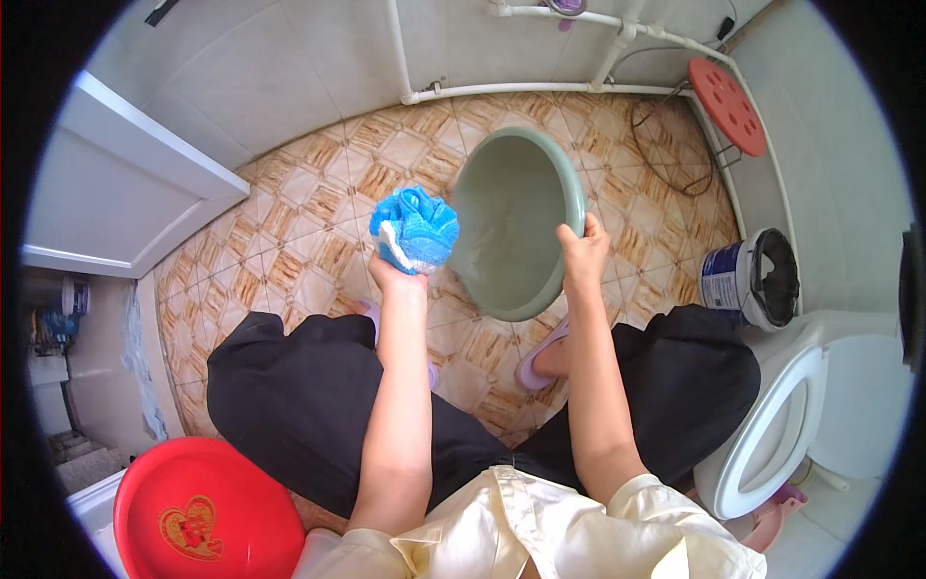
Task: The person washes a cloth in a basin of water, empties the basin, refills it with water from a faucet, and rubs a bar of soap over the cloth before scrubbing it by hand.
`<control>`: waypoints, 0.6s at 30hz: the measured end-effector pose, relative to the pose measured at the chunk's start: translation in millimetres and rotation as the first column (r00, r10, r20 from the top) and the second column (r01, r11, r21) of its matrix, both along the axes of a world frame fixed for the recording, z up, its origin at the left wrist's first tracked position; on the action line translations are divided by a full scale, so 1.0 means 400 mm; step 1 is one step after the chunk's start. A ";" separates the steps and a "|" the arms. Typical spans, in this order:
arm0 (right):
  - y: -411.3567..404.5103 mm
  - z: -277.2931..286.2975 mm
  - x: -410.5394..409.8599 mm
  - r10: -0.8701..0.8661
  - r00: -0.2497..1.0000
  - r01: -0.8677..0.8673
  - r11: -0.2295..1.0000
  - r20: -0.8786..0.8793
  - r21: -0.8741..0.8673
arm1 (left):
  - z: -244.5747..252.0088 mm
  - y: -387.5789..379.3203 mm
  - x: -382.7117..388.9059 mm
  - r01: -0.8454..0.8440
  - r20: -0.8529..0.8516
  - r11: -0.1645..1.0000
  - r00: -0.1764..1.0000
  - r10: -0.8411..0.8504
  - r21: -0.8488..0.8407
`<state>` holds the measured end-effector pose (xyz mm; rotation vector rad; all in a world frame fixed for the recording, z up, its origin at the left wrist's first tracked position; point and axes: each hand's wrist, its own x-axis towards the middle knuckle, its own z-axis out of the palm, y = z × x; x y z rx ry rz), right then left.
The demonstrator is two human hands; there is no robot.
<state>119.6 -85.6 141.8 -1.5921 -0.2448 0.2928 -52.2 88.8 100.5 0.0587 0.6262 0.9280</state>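
Observation:
A crumpled blue cloth [416, 224] with a white edge is bunched in my left hand [394, 273], which hides part of it. My right hand [587, 250] grips the right rim of a grey-green plastic basin [517, 231], thumb on the inner side. The basin is tilted, with its opening turned towards the left. Its inside looks wet, though I cannot tell how much water is in it. The cloth is just left of the basin's left edge, above the tiled floor [311, 246].
At the right are a round red stool [725, 107], a bucket with a dark liner [778, 279] and a toilet with its lid raised [767, 434]. A red basin [210, 506] is at the lower left. A white door [130, 181] stands at the left; white pipes [521, 90] line the wall.

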 end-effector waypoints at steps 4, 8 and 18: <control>-0.014 0.025 0.021 0.075 0.918 0.056 0.947 0.388 -0.316 | 0.022 -0.016 0.002 -0.012 -0.012 1.000 1.000 0.012 -0.016; -0.003 0.108 0.000 0.206 0.593 0.175 0.911 0.778 -0.374 | 0.035 -0.029 0.009 0.032 0.067 0.999 0.997 -0.031 -0.025; 0.025 0.073 -0.003 0.070 0.731 0.088 0.977 0.679 -0.196 | 0.040 -0.036 0.015 0.085 0.156 0.995 0.985 -0.077 -0.047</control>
